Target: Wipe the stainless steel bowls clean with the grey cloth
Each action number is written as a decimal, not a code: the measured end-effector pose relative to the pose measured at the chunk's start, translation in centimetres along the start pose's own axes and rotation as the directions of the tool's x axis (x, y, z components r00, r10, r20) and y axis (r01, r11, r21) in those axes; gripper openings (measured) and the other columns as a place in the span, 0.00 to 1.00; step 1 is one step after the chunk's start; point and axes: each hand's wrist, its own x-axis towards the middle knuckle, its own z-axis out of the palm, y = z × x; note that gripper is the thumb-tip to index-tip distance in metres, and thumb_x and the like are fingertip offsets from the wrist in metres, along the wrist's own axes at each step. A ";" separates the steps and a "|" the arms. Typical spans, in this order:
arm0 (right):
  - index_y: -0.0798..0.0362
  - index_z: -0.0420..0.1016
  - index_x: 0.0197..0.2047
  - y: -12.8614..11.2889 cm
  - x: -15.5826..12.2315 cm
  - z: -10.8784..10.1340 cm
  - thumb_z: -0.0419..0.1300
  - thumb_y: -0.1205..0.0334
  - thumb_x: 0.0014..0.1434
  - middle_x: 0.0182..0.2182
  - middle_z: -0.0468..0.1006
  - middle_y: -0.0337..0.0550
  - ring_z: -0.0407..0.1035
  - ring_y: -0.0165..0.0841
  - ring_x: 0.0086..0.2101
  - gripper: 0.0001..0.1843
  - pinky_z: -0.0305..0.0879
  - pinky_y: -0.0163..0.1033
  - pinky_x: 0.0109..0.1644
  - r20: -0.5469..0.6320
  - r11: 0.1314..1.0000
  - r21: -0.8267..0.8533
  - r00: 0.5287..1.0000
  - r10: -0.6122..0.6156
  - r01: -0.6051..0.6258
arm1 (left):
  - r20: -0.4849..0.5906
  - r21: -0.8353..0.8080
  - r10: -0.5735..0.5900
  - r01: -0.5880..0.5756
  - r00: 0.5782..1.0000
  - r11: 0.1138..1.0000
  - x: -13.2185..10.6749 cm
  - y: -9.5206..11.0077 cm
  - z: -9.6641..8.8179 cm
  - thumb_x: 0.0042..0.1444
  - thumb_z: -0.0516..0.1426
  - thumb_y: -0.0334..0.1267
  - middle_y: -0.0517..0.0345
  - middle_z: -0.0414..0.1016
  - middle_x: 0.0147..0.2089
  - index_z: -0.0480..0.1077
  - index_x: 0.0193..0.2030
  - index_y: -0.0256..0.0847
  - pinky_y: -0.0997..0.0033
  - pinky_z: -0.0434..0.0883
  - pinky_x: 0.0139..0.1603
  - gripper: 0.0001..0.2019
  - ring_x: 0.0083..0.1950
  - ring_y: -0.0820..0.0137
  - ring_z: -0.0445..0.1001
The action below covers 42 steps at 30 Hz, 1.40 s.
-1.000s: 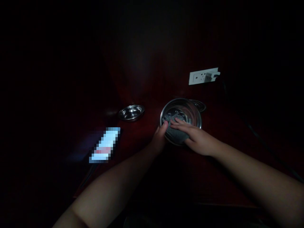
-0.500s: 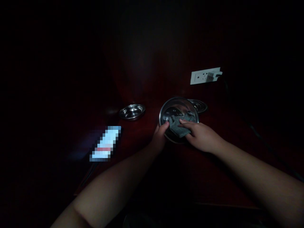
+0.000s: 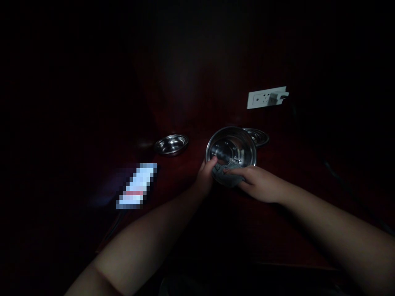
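Note:
A shiny metal bowl is tilted so that its inside faces me. My left hand grips its lower left rim, the thumb over the edge and the other fingers mostly hidden behind. With my right hand I hold a grey-green cloth, bunched against the bowl's lower inside and rim. The fingertips of the right hand are partly lost in the cloth and the dark.
On the dark red table, a shallow metal bowl stands to the left. Behind the held bowl lies a round metal piece. A lit, pixelated phone-like screen is at left. The wall has a white socket with a plug.
My right hand has moved the cloth down and slightly left, from the bowl's middle to its lower rim. More of the bowl's inside shows. The left hand still holds the rim.

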 end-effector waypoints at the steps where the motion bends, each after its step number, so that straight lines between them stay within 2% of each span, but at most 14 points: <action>1: 0.51 0.74 0.49 0.0 0.0 0.0 0.52 0.70 0.55 0.44 0.79 0.44 0.72 0.38 0.47 0.19 0.66 0.45 0.53 0.006 1.000 0.005 1.000 -0.010 0.010 | 0.004 -0.001 0.004 -0.004 1.000 1.000 0.1 -0.1 -0.1 0.49 0.58 0.49 0.51 0.78 0.39 0.72 0.42 0.36 0.57 0.65 0.53 0.19 0.46 0.59 0.75; 5: 0.51 0.71 0.53 0.0 -0.1 0.0 0.51 0.70 0.57 0.48 0.77 0.44 0.71 0.38 0.49 0.22 0.65 0.46 0.55 0.007 0.998 0.049 0.999 -0.048 0.048 | 0.052 -0.029 0.010 -0.009 0.999 1.000 0.1 -0.1 -0.2 0.51 0.58 0.49 0.51 0.77 0.45 0.71 0.46 0.37 0.59 0.65 0.55 0.21 0.50 0.59 0.73; 11: 0.50 0.65 0.59 0.1 -0.2 0.3 0.51 0.70 0.58 0.54 0.72 0.45 0.67 0.38 0.54 0.25 0.63 0.49 0.59 -0.029 0.979 0.156 0.992 -0.126 0.129 | 0.112 -0.049 -0.010 0.015 0.994 0.999 0.0 0.1 0.0 0.52 0.55 0.55 0.51 0.78 0.45 0.72 0.48 0.39 0.59 0.64 0.56 0.24 0.51 0.59 0.73; 17: 0.52 0.64 0.60 -0.2 -0.1 0.6 0.50 0.72 0.57 0.58 0.68 0.46 0.64 0.37 0.56 0.26 0.60 0.49 0.61 -0.095 0.968 0.187 0.984 -0.149 0.165 | 0.214 0.017 -0.126 0.125 0.969 0.992 0.1 0.0 -0.2 0.52 0.51 0.60 0.48 0.79 0.38 0.75 0.40 0.36 0.58 0.66 0.52 0.28 0.47 0.57 0.75; 24: 0.55 0.64 0.59 0.4 -0.1 1.1 0.49 0.74 0.54 0.59 0.66 0.50 0.61 0.39 0.58 0.29 0.58 0.51 0.62 -0.169 0.973 0.134 0.972 -0.166 0.189 | 0.279 0.075 -0.138 0.122 0.950 0.990 0.3 -0.1 -0.4 0.54 0.49 0.60 0.48 0.79 0.37 0.75 0.39 0.33 0.62 0.67 0.49 0.29 0.43 0.59 0.76; 26: 0.54 0.65 0.59 0.5 -0.1 1.1 0.49 0.74 0.54 0.59 0.67 0.49 0.62 0.40 0.58 0.29 0.58 0.52 0.62 -0.170 0.972 0.143 0.972 -0.163 0.188 | 0.293 0.075 -0.141 0.124 0.946 0.989 0.3 -0.1 -0.3 0.55 0.48 0.59 0.48 0.79 0.37 0.75 0.39 0.33 0.63 0.67 0.49 0.29 0.44 0.60 0.76; 30: 0.50 0.68 0.57 0.5 -0.1 0.4 0.49 0.75 0.55 0.53 0.73 0.44 0.69 0.38 0.52 0.27 0.64 0.49 0.58 -0.090 0.964 0.199 0.983 -0.160 0.175 | 0.297 0.036 -0.184 0.181 0.937 0.983 0.1 0.1 0.0 0.55 0.48 0.60 0.46 0.79 0.40 0.75 0.41 0.33 0.61 0.66 0.51 0.30 0.47 0.58 0.75; 36: 0.52 0.71 0.53 0.5 0.1 -0.1 0.49 0.75 0.55 0.48 0.77 0.44 0.71 0.36 0.46 0.24 0.67 0.46 0.53 -0.020 0.945 0.299 0.991 -0.130 0.130 | 0.254 -0.082 -0.143 0.168 0.957 0.982 -0.1 0.0 0.4 0.55 0.51 0.57 0.47 0.78 0.45 0.72 0.48 0.34 0.60 0.64 0.57 0.27 0.50 0.59 0.74; 42: 0.54 0.73 0.51 0.5 0.2 0.0 0.50 0.75 0.54 0.47 0.77 0.46 0.72 0.36 0.45 0.23 0.67 0.45 0.52 -0.029 0.940 0.316 0.992 -0.125 0.127 | 0.241 -0.069 -0.154 0.175 0.958 0.982 0.0 -0.1 0.3 0.54 0.51 0.57 0.46 0.78 0.44 0.73 0.46 0.33 0.58 0.62 0.58 0.28 0.51 0.58 0.73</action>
